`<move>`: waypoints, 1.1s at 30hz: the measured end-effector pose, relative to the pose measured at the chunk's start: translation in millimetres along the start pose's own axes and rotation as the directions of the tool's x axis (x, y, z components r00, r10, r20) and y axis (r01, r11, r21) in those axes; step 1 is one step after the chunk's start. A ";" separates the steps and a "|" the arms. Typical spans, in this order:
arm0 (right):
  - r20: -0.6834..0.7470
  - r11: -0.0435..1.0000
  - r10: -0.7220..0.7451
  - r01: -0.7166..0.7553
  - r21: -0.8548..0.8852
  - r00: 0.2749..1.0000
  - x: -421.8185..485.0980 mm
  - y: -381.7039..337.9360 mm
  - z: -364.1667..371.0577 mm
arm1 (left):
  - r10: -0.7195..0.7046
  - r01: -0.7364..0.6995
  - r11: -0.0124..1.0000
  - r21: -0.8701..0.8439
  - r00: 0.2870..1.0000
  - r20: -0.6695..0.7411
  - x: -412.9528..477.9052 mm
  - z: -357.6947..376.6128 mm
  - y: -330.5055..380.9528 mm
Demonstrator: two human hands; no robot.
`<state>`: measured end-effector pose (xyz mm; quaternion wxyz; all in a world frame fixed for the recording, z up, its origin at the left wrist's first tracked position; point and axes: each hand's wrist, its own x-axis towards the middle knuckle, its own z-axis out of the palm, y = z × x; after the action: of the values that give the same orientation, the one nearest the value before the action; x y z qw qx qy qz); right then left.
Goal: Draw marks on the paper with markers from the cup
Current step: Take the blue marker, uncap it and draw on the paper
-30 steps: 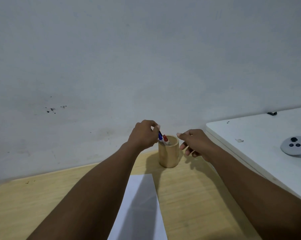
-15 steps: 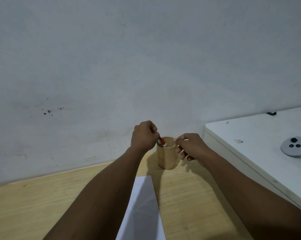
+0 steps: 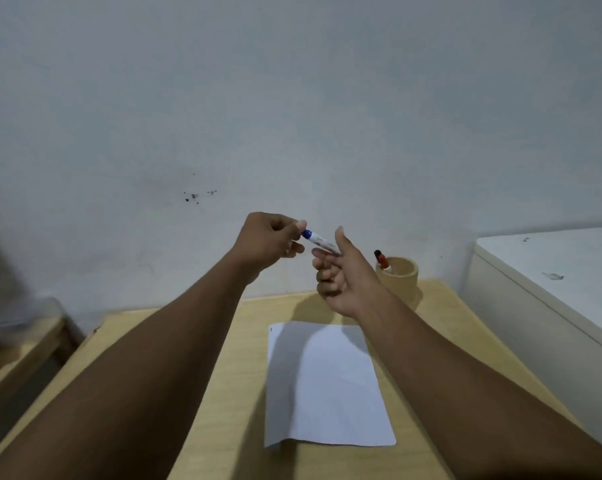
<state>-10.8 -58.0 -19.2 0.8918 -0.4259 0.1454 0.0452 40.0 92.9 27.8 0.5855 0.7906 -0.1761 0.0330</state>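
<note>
Head camera, looking forward and down over a pale wooden table (image 3: 223, 393) set against a bare grey wall.

I see both bare forearms reaching out above the table. The left hand (image 3: 270, 242) is curled nearly closed, its fingertips pinching the blue end of a blue marker (image 3: 318, 240). The right hand (image 3: 341, 275) is half open, thumb raised, with its fingers bent around the white barrel at the other end. The marker is held up in the air between the two hands, above the far end of the table and well clear of the paper (image 3: 327, 386).

The marker's long axis runs nearly level, left to right, dropping slightly toward the right. Its blue end points left, into the left hand. I cannot tell whether that blue part is the cap or the tail.

The white sheet lies flat near the middle of the table, long side running away from me, with a tiny red speck at its far left corner. The wooden cup (image 3: 398, 275) stands upright at the far right, just behind the right hand, and a red marker (image 3: 382, 260) leans inside it.

I judge the step in hand to be uncapping. The next move calls for pulling the two ends apart along the axis, then tipping the nib down to the paper.
</note>
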 end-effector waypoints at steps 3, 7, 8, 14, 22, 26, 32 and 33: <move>-0.004 0.995 -0.062 0.062 0.078 0.998 4.5 21.4 21.8 | -0.045 0.042 0.997 -0.065 0.998 -0.045 -17.2 -24.6 -22.6; 0.044 0.983 -0.147 0.141 0.121 0.988 6.9 39.4 35.6 | -0.196 0.130 0.951 -0.282 0.956 -0.220 -35.0 -48.7 -54.6; 0.043 0.980 -0.163 0.157 0.121 0.986 7.6 41.1 34.8 | -0.228 0.149 0.944 -0.296 0.940 -0.254 -39.6 -57.7 -64.5; -0.092 0.948 -0.241 0.214 -0.236 0.966 19.8 51.8 13.7 | -0.138 0.178 0.929 0.323 0.980 -0.144 -62.7 -73.5 -123.1; -0.056 0.822 -0.255 0.186 -0.538 0.965 36.0 85.3 -4.8 | -0.155 0.125 0.790 0.600 0.988 -0.002 -70.2 -29.5 -169.4; -0.035 0.797 -0.252 0.187 -0.575 0.967 49.1 99.5 -14.0 | -0.178 0.141 0.790 0.597 0.984 0.002 -68.9 -22.7 -175.1; -0.008 0.697 -0.300 0.214 -0.684 0.954 58.5 115.0 -27.8 | -0.254 0.168 0.787 0.594 0.965 0.064 -64.4 -22.0 -177.3; 0.001 0.679 -0.308 0.220 -0.700 0.951 59.3 116.2 -28.3 | -0.256 0.158 0.780 0.606 0.963 0.078 -64.5 -21.1 -177.9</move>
<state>15.8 -8.9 -140.5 0.6544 -0.7463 0.1069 -0.0581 39.3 173.0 -144.9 0.2928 0.9485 -0.1141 -0.0402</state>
